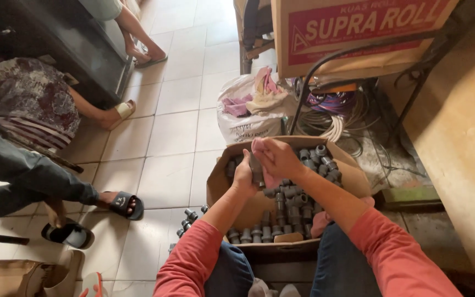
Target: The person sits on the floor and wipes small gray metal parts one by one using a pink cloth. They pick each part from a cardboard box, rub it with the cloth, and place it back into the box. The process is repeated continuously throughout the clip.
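Both grips busy over the box (222,165): left hand (244,177) clamped round a grey fitting (256,168), right hand (277,157) closed on a pink cloth (271,179) pressed against it. More fittings (295,201) fill the box below; a few fittings lie on the floor (166,137) beside it.

Both forearms, sleeved in red to below the elbow, are stretched toward twelve o'clock. The left hand (244,175) is curled with fingers closed. The right hand (277,158) is cupped just beside it, at two o'clock.
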